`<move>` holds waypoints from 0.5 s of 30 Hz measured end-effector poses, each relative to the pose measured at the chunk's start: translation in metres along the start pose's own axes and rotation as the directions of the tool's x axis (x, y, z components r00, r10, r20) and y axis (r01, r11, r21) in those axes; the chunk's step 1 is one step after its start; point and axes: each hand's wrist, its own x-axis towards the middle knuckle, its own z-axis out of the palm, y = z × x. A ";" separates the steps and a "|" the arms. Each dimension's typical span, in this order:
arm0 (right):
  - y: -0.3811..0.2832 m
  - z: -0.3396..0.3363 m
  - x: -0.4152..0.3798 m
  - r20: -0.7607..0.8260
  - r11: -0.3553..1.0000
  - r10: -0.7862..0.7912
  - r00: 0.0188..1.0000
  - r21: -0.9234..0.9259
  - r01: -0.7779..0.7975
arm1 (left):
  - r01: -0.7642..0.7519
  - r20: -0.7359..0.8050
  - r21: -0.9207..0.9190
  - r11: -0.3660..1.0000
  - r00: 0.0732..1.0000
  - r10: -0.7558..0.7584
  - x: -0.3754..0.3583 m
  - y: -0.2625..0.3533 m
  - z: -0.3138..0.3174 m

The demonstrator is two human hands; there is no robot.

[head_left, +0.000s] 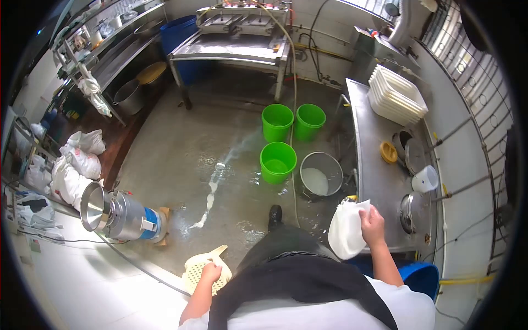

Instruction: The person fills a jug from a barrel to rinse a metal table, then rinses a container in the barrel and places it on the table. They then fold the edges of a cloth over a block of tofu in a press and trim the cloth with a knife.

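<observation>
Gripping: your right hand (372, 224) pinches the top edge of a white cloth bag (346, 231), fingers closed on the fabric, so it hangs free beside the steel counter (374, 170).
Left grip: your left hand (211, 272) is clenched round the handle of a cream perforated scoop (202, 270), held low and out to the side, away from the bag.
Pose: right forearm raised, elbow bent; left arm dropped, wrist turned in.
Below: wet floor (187, 154) streaked white, likely why the bag is kept up.
Nearby: three green buckets (278, 162) and a steel pot (320, 174) stand ahead; a steel grinder (118, 214) stands left.
</observation>
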 end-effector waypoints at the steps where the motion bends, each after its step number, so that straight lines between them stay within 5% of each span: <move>1: -0.014 0.010 0.021 0.145 0.987 0.160 0.976 0.003 -0.162 | 0.050 0.030 -0.071 0.996 0.998 -0.047 -0.002 -0.012 -0.006; 2: -0.011 0.029 0.045 0.157 0.988 0.151 0.976 0.008 -0.154 | 0.062 0.026 -0.079 0.995 0.998 -0.060 -0.002 -0.018 -0.011; 4: 0.011 0.085 0.098 0.412 0.938 0.263 0.872 -0.322 -0.130 | 0.146 -0.057 -0.097 0.984 0.987 -0.152 0.006 -0.020 -0.027; 8: 0.055 0.220 0.257 0.580 0.887 0.193 0.791 -0.447 0.112 | 0.120 -0.207 -0.172 0.978 0.966 -0.155 0.073 0.003 -0.072; 9: 0.045 0.242 0.317 0.627 0.868 0.279 0.727 -0.489 0.089 | 0.113 -0.223 -0.186 0.976 0.963 -0.154 0.094 0.020 -0.091; 12: 0.017 0.268 0.462 0.392 0.878 0.165 0.905 -0.476 0.047 | -0.014 -0.283 -0.199 0.980 0.958 -0.044 0.146 0.081 -0.163; 14: -0.018 0.262 0.545 0.437 0.819 0.468 0.768 -0.541 -0.191 | -0.127 -0.389 -0.194 0.973 0.920 0.042 0.166 0.123 -0.212; 15: -0.022 0.264 0.578 0.427 0.814 0.474 0.770 -0.545 -0.199 | -0.157 -0.434 -0.185 0.970 0.899 0.063 0.173 0.142 -0.232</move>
